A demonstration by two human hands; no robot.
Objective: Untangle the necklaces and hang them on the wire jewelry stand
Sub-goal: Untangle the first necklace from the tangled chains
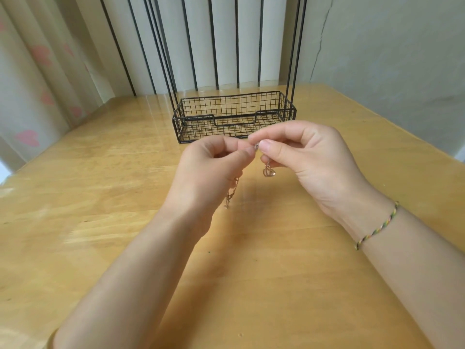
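The light yellow wooden table [105, 197] had a glossy surface with visible grain, and pale streaks of light lay across it. Near its far edge stood a black wire jewelry stand [231, 104]. Its rectangular mesh basket base rested flat on the table, and thin upright rods rose from the basket's ends beyond the top of view.

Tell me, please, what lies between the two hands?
The tangled necklaces, pinched by the left hand and the right hand, seen in the head view.
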